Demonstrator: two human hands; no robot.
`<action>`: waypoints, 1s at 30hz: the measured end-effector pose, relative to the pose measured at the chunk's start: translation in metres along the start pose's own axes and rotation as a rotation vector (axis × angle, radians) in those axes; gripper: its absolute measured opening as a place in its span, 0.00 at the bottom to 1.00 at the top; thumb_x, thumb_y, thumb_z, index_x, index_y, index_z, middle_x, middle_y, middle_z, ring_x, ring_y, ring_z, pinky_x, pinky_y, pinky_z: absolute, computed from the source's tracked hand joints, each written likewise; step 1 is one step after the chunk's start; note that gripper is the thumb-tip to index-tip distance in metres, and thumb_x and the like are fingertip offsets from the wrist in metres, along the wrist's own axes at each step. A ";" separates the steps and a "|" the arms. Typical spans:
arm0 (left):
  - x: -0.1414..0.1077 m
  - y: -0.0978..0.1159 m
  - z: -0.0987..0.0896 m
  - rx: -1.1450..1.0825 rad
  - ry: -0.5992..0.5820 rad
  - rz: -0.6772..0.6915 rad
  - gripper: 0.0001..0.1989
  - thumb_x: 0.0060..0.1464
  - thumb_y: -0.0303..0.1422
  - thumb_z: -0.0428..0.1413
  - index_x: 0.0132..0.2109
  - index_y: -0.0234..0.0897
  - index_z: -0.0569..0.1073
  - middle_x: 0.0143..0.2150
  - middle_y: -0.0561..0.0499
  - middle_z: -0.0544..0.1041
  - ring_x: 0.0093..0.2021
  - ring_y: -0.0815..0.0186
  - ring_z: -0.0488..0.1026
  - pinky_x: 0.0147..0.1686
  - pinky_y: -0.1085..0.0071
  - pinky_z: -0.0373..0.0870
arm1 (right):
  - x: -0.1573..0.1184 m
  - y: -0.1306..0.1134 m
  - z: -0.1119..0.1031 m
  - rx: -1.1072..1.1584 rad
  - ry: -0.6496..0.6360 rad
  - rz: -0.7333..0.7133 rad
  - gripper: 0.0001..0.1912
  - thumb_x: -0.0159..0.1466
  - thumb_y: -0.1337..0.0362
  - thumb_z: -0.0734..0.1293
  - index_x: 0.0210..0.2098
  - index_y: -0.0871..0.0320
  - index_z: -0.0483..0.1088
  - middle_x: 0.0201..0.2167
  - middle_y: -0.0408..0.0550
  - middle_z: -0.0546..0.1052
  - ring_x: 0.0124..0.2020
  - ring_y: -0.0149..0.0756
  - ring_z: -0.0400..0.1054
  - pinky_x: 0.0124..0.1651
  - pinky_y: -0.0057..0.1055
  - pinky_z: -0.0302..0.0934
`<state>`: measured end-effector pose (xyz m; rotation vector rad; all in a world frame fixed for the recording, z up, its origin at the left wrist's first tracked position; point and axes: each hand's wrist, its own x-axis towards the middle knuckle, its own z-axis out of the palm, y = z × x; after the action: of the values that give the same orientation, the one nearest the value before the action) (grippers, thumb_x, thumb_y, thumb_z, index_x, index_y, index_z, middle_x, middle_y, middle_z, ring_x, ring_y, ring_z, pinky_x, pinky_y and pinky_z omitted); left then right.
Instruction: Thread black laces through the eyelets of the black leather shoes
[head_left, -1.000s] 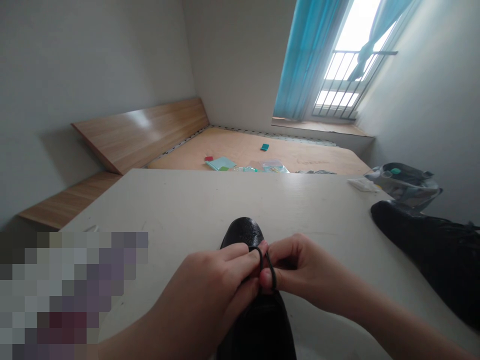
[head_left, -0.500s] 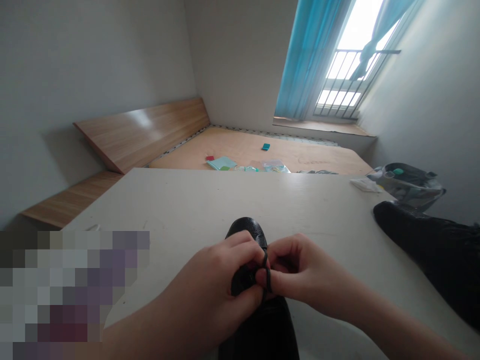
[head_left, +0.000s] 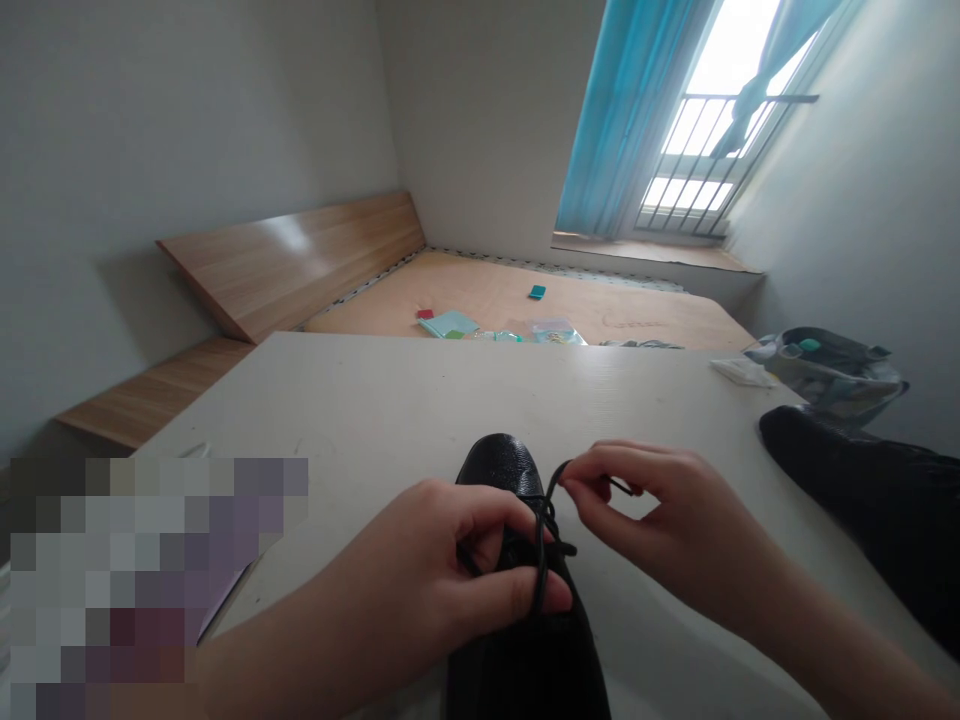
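A black leather shoe (head_left: 501,465) points away from me on the white table (head_left: 360,400), its toe toward the far edge. My left hand (head_left: 457,560) lies over the shoe's left side, thumb and fingers closed round black shoelace near the eyelets. To the right of the shoe, my right hand (head_left: 652,500) pinches a strand of the black shoelace (head_left: 551,490) between thumb and fingertips, drawn up from the shoe. A short lace end sticks out between the hands. Part of the lacing is hidden behind my left fingers.
A second black shoe (head_left: 825,440) lies at the table's right. Beyond it stands a lined bin (head_left: 832,370), with a white packet (head_left: 742,372) at the table edge. Past the table, a bed (head_left: 480,275) holds small items. A pixelated patch covers the lower left.
My right hand has moved right and slightly up, away from my left hand, drawing out a strand of lace. My left fingers have parted somewhat around the lace. The view has shifted slightly.
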<state>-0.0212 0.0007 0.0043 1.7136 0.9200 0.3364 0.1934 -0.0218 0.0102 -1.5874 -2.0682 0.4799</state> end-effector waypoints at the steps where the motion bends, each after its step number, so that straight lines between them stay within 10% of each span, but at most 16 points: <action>1: 0.000 -0.001 0.000 -0.027 0.007 0.005 0.16 0.53 0.45 0.60 0.44 0.39 0.79 0.21 0.61 0.58 0.23 0.73 0.54 0.22 0.75 0.50 | 0.000 0.004 -0.005 -0.158 0.006 0.008 0.10 0.61 0.64 0.62 0.27 0.56 0.73 0.25 0.44 0.76 0.25 0.32 0.65 0.28 0.28 0.53; 6: 0.000 0.000 -0.001 0.014 -0.005 -0.021 0.24 0.55 0.46 0.59 0.54 0.36 0.76 0.21 0.61 0.54 0.23 0.73 0.51 0.21 0.76 0.48 | -0.002 0.035 -0.025 -0.481 -0.363 0.254 0.25 0.65 0.50 0.59 0.17 0.56 0.68 0.16 0.48 0.72 0.17 0.34 0.61 0.21 0.31 0.44; 9: -0.002 0.003 -0.002 0.135 0.001 -0.008 0.22 0.55 0.44 0.59 0.53 0.38 0.76 0.21 0.61 0.56 0.23 0.73 0.52 0.21 0.76 0.49 | -0.004 0.046 -0.030 -0.459 -0.223 0.299 0.23 0.65 0.45 0.59 0.27 0.54 0.74 0.23 0.50 0.76 0.22 0.40 0.68 0.24 0.34 0.53; 12: -0.004 0.006 -0.005 0.253 -0.010 0.032 0.15 0.56 0.42 0.58 0.48 0.43 0.79 0.21 0.61 0.58 0.22 0.73 0.54 0.22 0.76 0.50 | -0.006 0.039 -0.027 -0.331 -0.053 0.105 0.18 0.66 0.47 0.60 0.42 0.51 0.73 0.43 0.50 0.78 0.40 0.47 0.72 0.41 0.41 0.62; 15: -0.005 0.008 -0.008 0.350 -0.019 0.072 0.11 0.57 0.42 0.57 0.43 0.44 0.79 0.21 0.61 0.62 0.22 0.73 0.57 0.22 0.76 0.50 | -0.006 0.021 -0.017 -0.030 -0.198 -0.107 0.11 0.68 0.53 0.63 0.47 0.48 0.69 0.53 0.45 0.72 0.54 0.40 0.65 0.56 0.38 0.58; 21: -0.010 0.014 -0.006 0.474 0.019 0.128 0.05 0.59 0.36 0.57 0.38 0.45 0.77 0.26 0.61 0.75 0.24 0.73 0.65 0.24 0.77 0.54 | -0.005 0.004 0.000 0.192 -0.281 -0.042 0.05 0.68 0.66 0.62 0.34 0.55 0.65 0.37 0.42 0.71 0.40 0.32 0.65 0.43 0.30 0.59; 30: -0.024 0.005 0.000 0.642 0.062 0.180 0.10 0.60 0.38 0.55 0.47 0.47 0.76 0.36 0.55 0.82 0.29 0.64 0.77 0.26 0.73 0.60 | -0.001 0.003 -0.001 0.930 -0.518 0.258 0.19 0.66 0.51 0.64 0.29 0.56 0.56 0.21 0.36 0.61 0.20 0.24 0.54 0.21 0.22 0.46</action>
<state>-0.0349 -0.0168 0.0143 2.3946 0.9845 0.2228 0.1967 -0.0218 0.0089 -1.1889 -1.5119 1.7837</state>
